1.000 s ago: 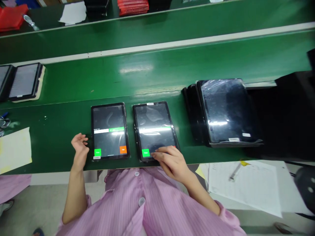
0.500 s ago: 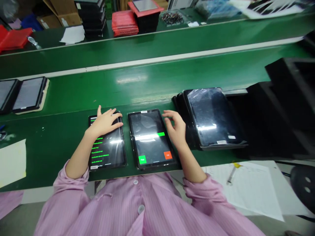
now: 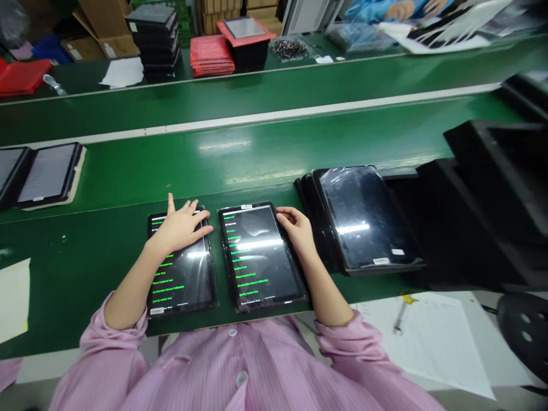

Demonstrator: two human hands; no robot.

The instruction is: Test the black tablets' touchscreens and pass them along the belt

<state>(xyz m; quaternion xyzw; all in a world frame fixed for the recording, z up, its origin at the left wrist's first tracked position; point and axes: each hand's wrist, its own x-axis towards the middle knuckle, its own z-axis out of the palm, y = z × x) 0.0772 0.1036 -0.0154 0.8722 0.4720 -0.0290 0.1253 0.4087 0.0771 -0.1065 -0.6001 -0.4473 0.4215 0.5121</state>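
Two black tablets lie side by side on the green bench in front of me. The left tablet point(image 3: 182, 274) shows a list of green text, and my left hand point(image 3: 182, 226) rests flat on its upper half with fingers spread. The right tablet point(image 3: 259, 260) shows the same kind of green list. My right hand point(image 3: 297, 228) sits at its upper right edge, fingers curled onto the rim. Both sleeves are pink.
A stack of wrapped black tablets point(image 3: 363, 220) stands just right of my right hand, with black trays point(image 3: 483, 200) beyond. Papers and a pen point(image 3: 400, 317) lie at the lower right. Open tablet cases point(image 3: 43, 174) sit far left. Red and black stacks point(image 3: 212, 54) line the back bench.
The right tablet's screen switched from the pass/fail buttons to a green text list. My right hand dropped from hovering onto that tablet's upper right edge. The left hand stayed on the left tablet.
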